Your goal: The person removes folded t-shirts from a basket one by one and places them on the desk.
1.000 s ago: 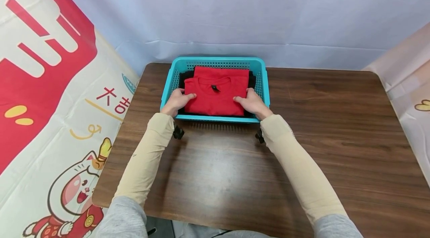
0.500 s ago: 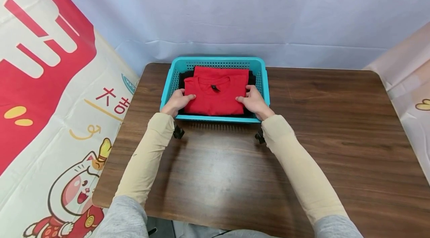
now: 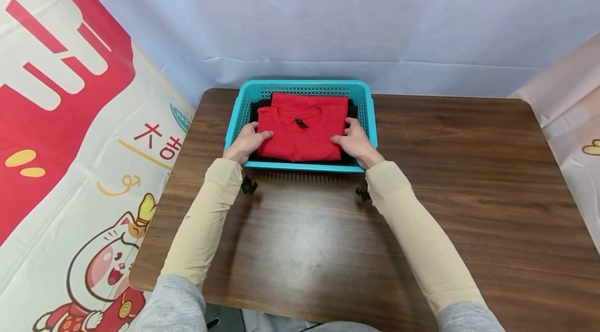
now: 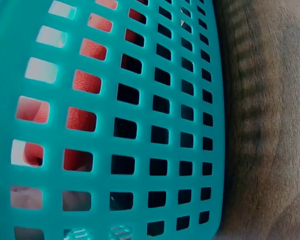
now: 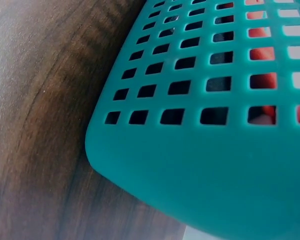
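A folded red T-shirt (image 3: pixel 300 136) with a dark neck label lies in the turquoise basket (image 3: pixel 300 166), on top of black cloth (image 3: pixel 257 112). My left hand (image 3: pixel 248 140) reaches over the front rim and pinches the shirt's left edge, thumb on top. At the opposite edge my right hand (image 3: pixel 355 142) grips in the same way, its other fingers down along the side. In the left wrist view, red fabric (image 4: pixel 87 82) shows through the holes of the basket wall (image 4: pixel 0 75). The right wrist view is mostly the basket corner (image 5: pixel 140 155), with fingertips partly hidden behind it.
The basket stands at the back of a brown wooden table (image 3: pixel 469 165), close to a pale cloth backdrop (image 3: pixel 375 24). A printed banner (image 3: pixel 61 139) hangs along the left side. The tabletop extends to the right and in front of the basket.
My right hand has shifted slightly right, its thumb drawing back toward the shirt's edge and its fingers spreading a little. The left hand, shirt and basket look almost unchanged.
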`<control>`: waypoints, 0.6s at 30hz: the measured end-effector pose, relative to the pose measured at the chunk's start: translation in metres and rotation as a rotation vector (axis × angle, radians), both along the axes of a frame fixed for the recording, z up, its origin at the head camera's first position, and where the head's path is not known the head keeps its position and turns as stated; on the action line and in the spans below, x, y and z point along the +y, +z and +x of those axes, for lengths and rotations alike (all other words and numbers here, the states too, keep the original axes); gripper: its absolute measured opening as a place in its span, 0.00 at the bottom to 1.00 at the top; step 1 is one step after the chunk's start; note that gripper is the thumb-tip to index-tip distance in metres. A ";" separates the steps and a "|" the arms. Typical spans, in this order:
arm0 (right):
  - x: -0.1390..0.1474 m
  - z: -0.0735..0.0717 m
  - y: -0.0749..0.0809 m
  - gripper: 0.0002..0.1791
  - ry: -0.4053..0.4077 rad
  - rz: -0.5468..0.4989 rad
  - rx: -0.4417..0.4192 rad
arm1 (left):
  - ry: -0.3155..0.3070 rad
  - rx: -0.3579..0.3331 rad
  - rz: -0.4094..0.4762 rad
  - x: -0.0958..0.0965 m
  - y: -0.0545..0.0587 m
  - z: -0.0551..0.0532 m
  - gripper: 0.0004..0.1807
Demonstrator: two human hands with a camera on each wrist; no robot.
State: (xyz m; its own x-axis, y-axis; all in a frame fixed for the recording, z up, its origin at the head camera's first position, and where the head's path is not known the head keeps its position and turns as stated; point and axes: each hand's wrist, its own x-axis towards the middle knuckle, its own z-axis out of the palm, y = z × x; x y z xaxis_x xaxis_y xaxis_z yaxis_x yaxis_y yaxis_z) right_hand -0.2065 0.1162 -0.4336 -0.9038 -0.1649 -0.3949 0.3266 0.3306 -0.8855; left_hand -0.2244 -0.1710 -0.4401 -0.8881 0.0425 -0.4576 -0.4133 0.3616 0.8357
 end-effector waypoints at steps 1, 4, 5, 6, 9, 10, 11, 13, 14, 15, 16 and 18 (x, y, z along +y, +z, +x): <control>0.000 0.000 0.000 0.42 -0.002 0.000 0.001 | 0.000 0.002 0.006 0.000 0.000 0.000 0.22; 0.000 0.000 0.000 0.43 -0.008 -0.002 0.005 | 0.002 0.006 0.023 0.000 0.000 -0.001 0.21; 0.000 0.000 0.000 0.43 -0.010 -0.007 0.006 | 0.003 0.005 0.029 0.000 0.000 -0.001 0.21; 0.000 0.000 0.000 0.42 -0.012 -0.010 0.008 | 0.005 0.005 0.034 0.000 0.001 -0.001 0.21; 0.001 -0.001 -0.001 0.43 -0.022 -0.032 0.009 | 0.016 -0.003 0.070 0.000 0.001 -0.001 0.21; 0.001 -0.002 -0.001 0.43 -0.023 -0.039 0.010 | 0.022 -0.008 0.085 0.000 0.001 -0.002 0.22; 0.001 -0.002 -0.001 0.43 -0.028 -0.047 0.009 | 0.028 -0.015 0.105 0.000 0.001 -0.002 0.22; 0.001 -0.002 -0.001 0.43 -0.033 -0.059 0.010 | 0.037 -0.032 0.143 0.000 0.000 -0.002 0.23; 0.001 -0.002 -0.001 0.43 -0.032 -0.063 0.011 | 0.041 -0.042 0.160 -0.001 0.001 -0.002 0.23; 0.001 -0.002 -0.001 0.43 -0.031 -0.067 0.012 | 0.044 -0.052 0.177 -0.001 0.000 -0.003 0.23; 0.001 -0.002 -0.001 0.44 -0.033 -0.073 0.011 | 0.045 -0.062 0.190 -0.001 0.000 -0.003 0.24; 0.001 -0.002 -0.001 0.44 -0.031 -0.083 0.007 | 0.037 -0.080 0.211 -0.002 0.000 -0.003 0.25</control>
State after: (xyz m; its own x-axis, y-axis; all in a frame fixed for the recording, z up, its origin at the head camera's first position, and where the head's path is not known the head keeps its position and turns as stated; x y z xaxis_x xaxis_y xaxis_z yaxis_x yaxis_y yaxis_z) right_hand -0.2082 0.1177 -0.4345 -0.9115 -0.1687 -0.3750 0.3294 0.2461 -0.9115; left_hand -0.2275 -0.1728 -0.4400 -0.8523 0.1130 -0.5107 -0.4907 0.1655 0.8555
